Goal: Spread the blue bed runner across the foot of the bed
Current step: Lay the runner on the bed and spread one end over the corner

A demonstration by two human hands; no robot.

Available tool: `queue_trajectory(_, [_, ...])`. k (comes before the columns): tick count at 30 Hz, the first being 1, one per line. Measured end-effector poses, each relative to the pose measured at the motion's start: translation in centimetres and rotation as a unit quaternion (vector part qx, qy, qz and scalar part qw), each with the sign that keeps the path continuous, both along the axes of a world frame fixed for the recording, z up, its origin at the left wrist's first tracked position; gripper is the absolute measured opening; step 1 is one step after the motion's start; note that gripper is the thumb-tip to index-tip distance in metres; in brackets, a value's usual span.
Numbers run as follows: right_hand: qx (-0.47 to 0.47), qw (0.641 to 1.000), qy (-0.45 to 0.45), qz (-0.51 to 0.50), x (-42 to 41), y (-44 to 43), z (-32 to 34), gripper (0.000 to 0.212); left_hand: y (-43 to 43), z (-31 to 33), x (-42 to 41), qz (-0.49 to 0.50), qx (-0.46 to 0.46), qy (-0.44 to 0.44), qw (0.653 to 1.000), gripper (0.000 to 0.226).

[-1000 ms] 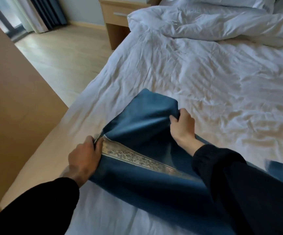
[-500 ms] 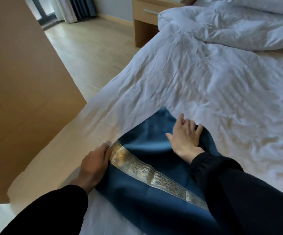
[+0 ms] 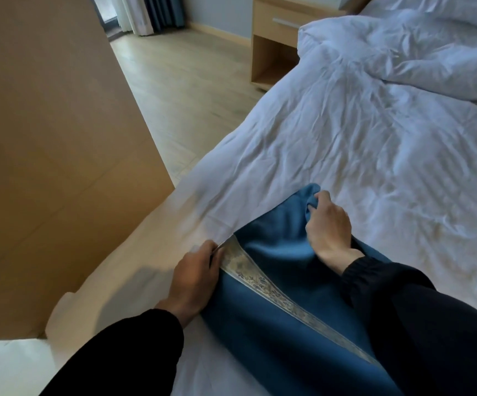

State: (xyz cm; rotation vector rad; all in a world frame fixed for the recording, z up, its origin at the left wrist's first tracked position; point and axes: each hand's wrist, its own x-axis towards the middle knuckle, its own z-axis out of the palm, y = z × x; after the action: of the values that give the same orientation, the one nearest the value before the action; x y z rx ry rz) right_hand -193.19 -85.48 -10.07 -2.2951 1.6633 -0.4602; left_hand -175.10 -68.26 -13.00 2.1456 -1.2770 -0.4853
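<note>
Reaching the bed's (image 3: 374, 144) left edge, blue bed runner (image 3: 274, 324) lies bunched; left hand (image 3: 195, 281) and right hand (image 3: 328, 227) grip its corners.

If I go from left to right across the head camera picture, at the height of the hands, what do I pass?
Brown wooden panel → left hand → gold band of the blue bed runner → right hand, bunching the runner's far corner.

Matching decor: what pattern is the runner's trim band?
The trim band is pale gold with ornate floral weave; head view.
</note>
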Motion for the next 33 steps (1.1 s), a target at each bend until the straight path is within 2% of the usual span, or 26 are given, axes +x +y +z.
queue_trajectory(7, [-0.039,0.997,-0.053,-0.040,4.3,-2.4,0.9,0.018,-1.8,1.4,4.6,0.021,0.000,-0.034,0.999,0.024])
queue_trajectory(13, [-0.038,0.996,-0.080,-0.024,10.1,-4.1,1.2,0.013,-3.7,1.2,10.9,0.028,0.002,-0.066,0.997,0.024])
queue_trajectory(22, [-0.018,0.991,-0.121,-0.045,17.8,-8.3,1.3,0.012,-5.9,1.3,19.6,0.081,0.063,-0.077,0.992,0.030])
queue_trajectory(24, [0.000,0.996,-0.084,-0.039,19.1,-8.6,0.7,0.022,-6.0,1.1,20.5,0.073,0.069,-0.081,0.992,0.029])
queue_trajectory(27, [0.009,0.998,0.061,-0.034,20.3,-7.3,-0.9,0.056,-5.9,0.8,20.6,0.055,0.074,-0.062,0.994,0.031])
queue_trajectory(29, [-0.003,0.994,0.110,-0.016,20.6,-5.1,-1.8,0.069,-5.6,0.8,20.6,0.051,0.076,-0.044,0.995,0.030])
queue_trajectory(31, [-0.007,0.992,0.123,0.024,20.5,-2.8,-2.4,0.070,-5.3,0.9,20.6,0.040,0.070,-0.016,0.997,0.024])
queue_trajectory(33, [0.009,0.990,0.123,0.069,20.3,-0.3,-2.4,0.059,-4.8,1.0,20.5,0.037,0.060,0.027,0.997,0.015])
